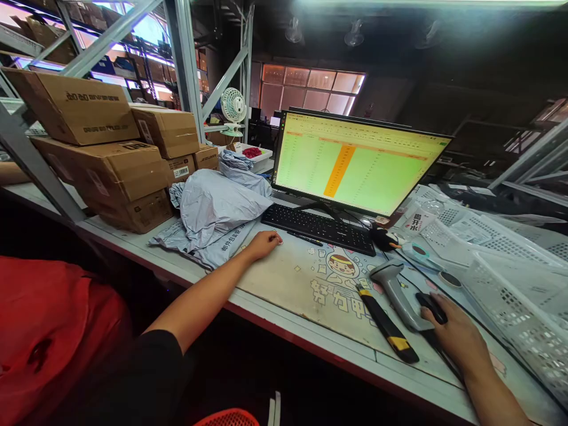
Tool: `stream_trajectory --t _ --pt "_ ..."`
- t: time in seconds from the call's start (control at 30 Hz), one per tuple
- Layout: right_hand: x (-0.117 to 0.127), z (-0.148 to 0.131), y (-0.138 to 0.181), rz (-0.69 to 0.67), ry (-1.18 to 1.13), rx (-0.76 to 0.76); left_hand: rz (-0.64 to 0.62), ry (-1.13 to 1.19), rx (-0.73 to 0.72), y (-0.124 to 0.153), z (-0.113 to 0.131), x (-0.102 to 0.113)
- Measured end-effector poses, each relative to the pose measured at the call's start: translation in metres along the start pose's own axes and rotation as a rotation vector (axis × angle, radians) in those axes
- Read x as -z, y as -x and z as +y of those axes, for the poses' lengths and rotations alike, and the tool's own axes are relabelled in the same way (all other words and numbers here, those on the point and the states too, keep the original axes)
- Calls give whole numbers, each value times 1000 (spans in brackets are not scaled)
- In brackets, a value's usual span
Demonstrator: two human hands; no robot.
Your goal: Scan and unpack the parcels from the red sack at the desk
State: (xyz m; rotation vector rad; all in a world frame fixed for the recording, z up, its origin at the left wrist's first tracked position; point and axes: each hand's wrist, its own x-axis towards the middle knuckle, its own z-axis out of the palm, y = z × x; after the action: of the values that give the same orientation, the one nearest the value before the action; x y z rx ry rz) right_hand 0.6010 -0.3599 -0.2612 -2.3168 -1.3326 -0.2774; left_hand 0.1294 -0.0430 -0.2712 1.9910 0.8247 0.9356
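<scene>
Lots of this desk is cut off or covered, so bear with me. The table's right front corner runs out of frame, and so does the right forearm. The monitor is on, but the rows are too small to read. The white basket along the table's right side gets chopped by the frame, and the grey bags over by the left hide whatever's behind or inside them.

The mouse is toward the right end of the table, in from the front edge. The right hand is cupped over the back of it, thumb along one side and fingers along the other, lightly gripping; only its dark front part shows. The grey scanner lies just beside the thumb, with a black-and-yellow cutter next to that, closer to the front edge.

The left hand rests at the mat's left end, fingers curled in loosely. Can't tell if the tips are pinching anything. They're just in front of the keyboard, near a black pen, well apart from the mouse.
</scene>
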Motion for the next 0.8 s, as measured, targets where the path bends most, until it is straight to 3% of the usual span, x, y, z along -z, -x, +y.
stream_trajectory --t 0.17,0.37,0.53,0.7,0.8 --pt "1 -3 0 -1 -7 -70 2 -6 -1 -1 0 0" --pt "2 -4 -1 3 -29 29 0 -11 -5 0 2 1" --pt "3 -6 0 -24 -5 -107 2 -10 -5 1 5 1" --pt "2 -5 0 26 -26 11 0 -7 -2 1 5 1" --pt "3 -6 1 12 4 -63 -1 -5 -2 1 4 1"
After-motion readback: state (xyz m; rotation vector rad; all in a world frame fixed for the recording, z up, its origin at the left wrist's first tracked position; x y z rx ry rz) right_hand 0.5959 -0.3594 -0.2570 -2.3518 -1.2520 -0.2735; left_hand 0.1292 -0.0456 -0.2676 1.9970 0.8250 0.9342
